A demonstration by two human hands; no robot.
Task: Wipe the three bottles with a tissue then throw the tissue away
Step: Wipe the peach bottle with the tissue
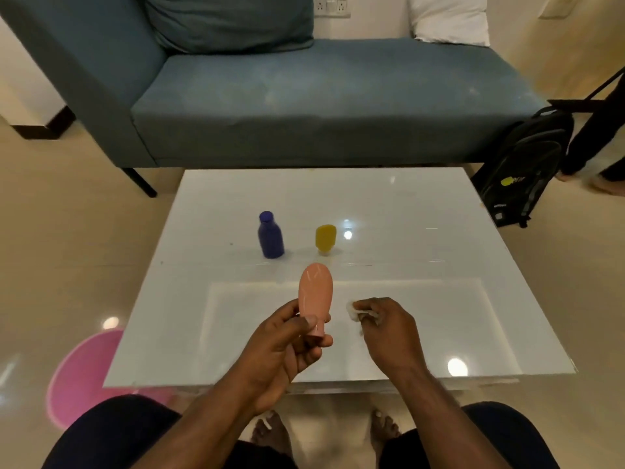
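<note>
At the far left we see a round pink plastic basin on the floor, partly tucked under the near left corner of the glossy white tabletop. On the tabletop, toward its middle and nearer the far edge, stands a dark blue plastic bottle, upright with its cap on top. Just to its right, apart from it, a small yellow plastic bottle stands on its cap, wide end up.

Above the near half of the tabletop, our left hand holds a peach-pink oval plastic bottle. Its long axis runs away from us, toward the far edge, with the rounded base pointing far and up and the capped neck pointing back at us. The grip is at the neck end only: thumb and fingers curl round the neck and cap, so nearly the whole body sticks out beyond the hand, clear of the tabletop.

To the right, close beside the bottle but not touching it, our right hand pinches a crumpled white tissue in its curled fingers, low over the tabletop.

Further right, a black backpack leans by the blue sofa beyond the far edge.
</note>
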